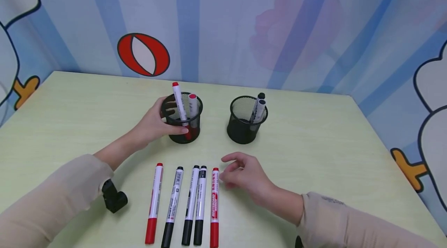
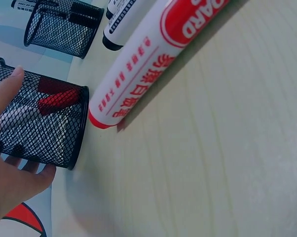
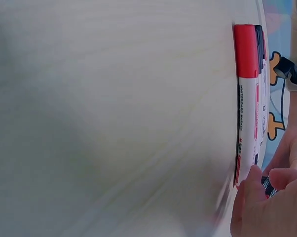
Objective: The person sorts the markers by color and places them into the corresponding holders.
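Note:
My left hand [image 1: 151,125] holds the left black mesh pen cup [image 1: 195,133] by its side, fingers behind and thumb in front. Two red-capped whiteboard markers [image 1: 178,102] stand in that cup. To its right is a second mesh cup [image 1: 239,133] with two black-ended markers [image 1: 259,111]. My right hand [image 1: 246,174] is low over the table, fingers loosely bent and holding nothing, just right of a red whiteboard marker [image 1: 214,197]. Its fingertips are very close to that marker's far end [image 3: 246,123]; whether they touch, I cannot tell.
Left of the near red marker lie three black markers [image 1: 172,197] and another red marker [image 1: 155,197], all roughly parallel on the pale wooden table [image 1: 314,143]. Behind the table hangs a blue striped backdrop [image 1: 223,26]. A black wrist camera [image 1: 113,197] is on my left sleeve.

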Demonstrator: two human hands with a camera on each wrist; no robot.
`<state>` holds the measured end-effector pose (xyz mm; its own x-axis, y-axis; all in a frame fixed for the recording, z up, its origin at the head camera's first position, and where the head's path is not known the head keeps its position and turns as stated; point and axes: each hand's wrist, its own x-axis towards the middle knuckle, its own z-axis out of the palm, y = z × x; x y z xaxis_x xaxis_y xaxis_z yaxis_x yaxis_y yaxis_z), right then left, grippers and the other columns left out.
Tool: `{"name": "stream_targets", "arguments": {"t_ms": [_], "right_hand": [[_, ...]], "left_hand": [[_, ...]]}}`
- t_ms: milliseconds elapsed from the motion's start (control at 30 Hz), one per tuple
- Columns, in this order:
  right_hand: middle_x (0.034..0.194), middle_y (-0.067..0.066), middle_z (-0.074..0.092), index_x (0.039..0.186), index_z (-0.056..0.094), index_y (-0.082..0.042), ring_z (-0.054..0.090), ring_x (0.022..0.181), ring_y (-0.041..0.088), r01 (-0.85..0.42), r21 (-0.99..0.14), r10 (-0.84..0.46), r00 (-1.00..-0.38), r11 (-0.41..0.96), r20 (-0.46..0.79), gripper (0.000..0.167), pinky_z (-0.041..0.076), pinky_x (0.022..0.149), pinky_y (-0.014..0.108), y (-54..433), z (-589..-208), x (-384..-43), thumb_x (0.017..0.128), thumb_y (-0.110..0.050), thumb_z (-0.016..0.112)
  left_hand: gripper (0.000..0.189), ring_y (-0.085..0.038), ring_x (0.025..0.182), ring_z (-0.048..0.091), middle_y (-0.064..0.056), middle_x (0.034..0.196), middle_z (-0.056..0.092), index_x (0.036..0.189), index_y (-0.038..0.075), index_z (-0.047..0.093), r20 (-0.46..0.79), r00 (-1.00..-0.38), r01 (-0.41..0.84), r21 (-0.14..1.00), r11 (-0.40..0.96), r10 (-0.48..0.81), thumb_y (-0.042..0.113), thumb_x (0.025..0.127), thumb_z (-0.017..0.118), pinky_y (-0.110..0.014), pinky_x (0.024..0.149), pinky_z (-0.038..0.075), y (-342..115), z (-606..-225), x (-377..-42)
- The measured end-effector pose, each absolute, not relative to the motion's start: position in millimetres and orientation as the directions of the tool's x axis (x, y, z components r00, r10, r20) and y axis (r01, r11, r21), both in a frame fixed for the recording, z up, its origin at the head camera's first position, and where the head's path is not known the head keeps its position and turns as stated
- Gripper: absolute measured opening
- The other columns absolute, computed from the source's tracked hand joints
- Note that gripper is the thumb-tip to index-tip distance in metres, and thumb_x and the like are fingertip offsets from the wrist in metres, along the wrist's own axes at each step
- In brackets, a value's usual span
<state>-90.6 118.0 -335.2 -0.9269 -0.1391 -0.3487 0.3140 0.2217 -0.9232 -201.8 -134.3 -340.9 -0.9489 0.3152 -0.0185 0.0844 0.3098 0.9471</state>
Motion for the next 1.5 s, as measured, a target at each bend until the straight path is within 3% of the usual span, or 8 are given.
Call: {"name": "stream_targets", "arguments": {"t_ms": [533,1033,1500], "right_hand": [[0.085,0.012,0.051,0.118,0.057,0.0,0.055,0.059,0.016,0.216,-0.907,-0.131,-0.951,0.36,-0.279,0.051,0.054,0.058,0.03,106,-335,-84,0.071,-0.001,0.077],[0.083,0.011,0.05,0.117,0.057,0.002,0.055,0.055,0.015,0.228,-0.898,-0.148,-0.942,0.375,-0.301,0.051,0.054,0.056,0.028,104,-337,-82,0.071,0.001,0.077],[0.079,0.009,0.05,0.108,0.061,0.003,0.053,0.053,0.013,0.16,-0.884,-0.164,-0.953,0.438,-0.254,0.042,0.051,0.053,0.026,104,-341,-83,0.069,0.001,0.077]], "left_hand": [[0.094,-0.031,0.129,0.031,-0.012,0.143,0.033,0.145,0.009,0.018,-0.018,-0.949,0.09,0.94,0.328,0.315,0.018,0.074,0.079,-0.053,0.101,0.035,-135,-338,-198],[0.093,-0.031,0.13,0.031,-0.012,0.144,0.033,0.145,0.01,0.018,-0.022,-0.952,0.083,0.943,0.323,0.307,0.015,0.075,0.078,-0.053,0.101,0.034,-133,-340,-198],[0.094,-0.031,0.129,0.031,-0.011,0.144,0.033,0.145,0.01,0.017,-0.027,-0.95,0.082,0.939,0.333,0.31,0.017,0.075,0.079,-0.053,0.1,0.036,-132,-340,-198]]}}
